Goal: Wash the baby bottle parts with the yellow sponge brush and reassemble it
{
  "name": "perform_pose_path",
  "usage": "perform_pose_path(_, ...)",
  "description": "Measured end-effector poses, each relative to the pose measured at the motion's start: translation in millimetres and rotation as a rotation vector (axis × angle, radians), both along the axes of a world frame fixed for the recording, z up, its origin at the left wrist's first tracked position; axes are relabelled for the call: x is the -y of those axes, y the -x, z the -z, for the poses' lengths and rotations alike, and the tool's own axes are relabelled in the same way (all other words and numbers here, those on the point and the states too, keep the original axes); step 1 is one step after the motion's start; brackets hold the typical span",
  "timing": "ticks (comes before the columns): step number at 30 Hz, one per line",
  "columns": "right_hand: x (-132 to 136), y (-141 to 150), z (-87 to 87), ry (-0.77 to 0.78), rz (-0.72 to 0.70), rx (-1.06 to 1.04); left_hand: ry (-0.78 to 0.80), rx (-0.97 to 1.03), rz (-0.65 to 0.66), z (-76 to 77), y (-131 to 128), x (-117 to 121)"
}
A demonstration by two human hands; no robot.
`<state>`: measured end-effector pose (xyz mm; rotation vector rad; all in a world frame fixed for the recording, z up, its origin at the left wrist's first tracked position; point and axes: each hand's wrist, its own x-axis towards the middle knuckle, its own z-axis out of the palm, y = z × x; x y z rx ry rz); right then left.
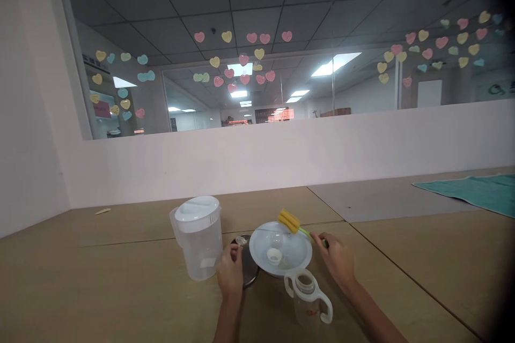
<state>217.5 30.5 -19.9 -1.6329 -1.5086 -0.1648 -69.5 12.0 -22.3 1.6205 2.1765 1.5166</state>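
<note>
Where the pitcher is standing: beside the left hand.
Left hand: is pinching a clear piece over the dark disc.
Bottle: is partly hiding the bowl's near rim.
Right hand: is gripping the sponge brush, its head overhanging the bowl.

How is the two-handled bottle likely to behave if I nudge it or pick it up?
The bottle is probably light for its size, as its see-through body looks like plastic. It should keep its shape, since the walls show no sag. A sideways bump could tip or swivel it, because the white handles jut out to either side.
</note>
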Motion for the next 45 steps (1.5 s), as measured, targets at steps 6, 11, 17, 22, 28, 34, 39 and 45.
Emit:
perform_pose_path(6, -0.6, 0.9, -0.5, 0.108, 0.002, 0.073, 0.080, -0.122, 0.043, 12.6, 1.1, -7.7)
perform_pose_path(11, 0.2, 1.9, -2.0, 0.166, -0.004, 0.110, 0.035, -0.188, 0.046, 5.8, -7.4, -1.5)
perform_pose_path(17, 2.0, 2.4, -2.7, 0.183, -0.012, 0.132, -0.044, -0.357, 0.225, -28.1, -46.6, 2.0)
perform_pose_path(22, 1.3, 2.5, -1.8, 0.247, 0.005, 0.131, 0.174, -0.518, 0.375, -41.8, -72.1, -25.0)
perform_pose_path(28, 2.2, 6.0, -5.5, 0.273, -0.011, 0.144, 0.285, -0.565, 0.396, -35.4, -81.4, -51.6)
perform_pose_path(34, 1.0, 5.9, -3.2, 0.238, -0.016, 0.127, 0.242, -0.461, 0.487, -31.4, -82.8, -52.8)
perform_pose_path(39, -0.5, 4.6, 1.6, 0.115, -0.043, 0.152, 0.070, -0.313, 0.502, -40.7, -72.0, -31.3)
perform_pose_path(45, -0.8, 4.3, 8.1, -0.233, -0.174, 0.252, -0.241, 0.097, 0.595, -34.0, -55.4, 0.2)
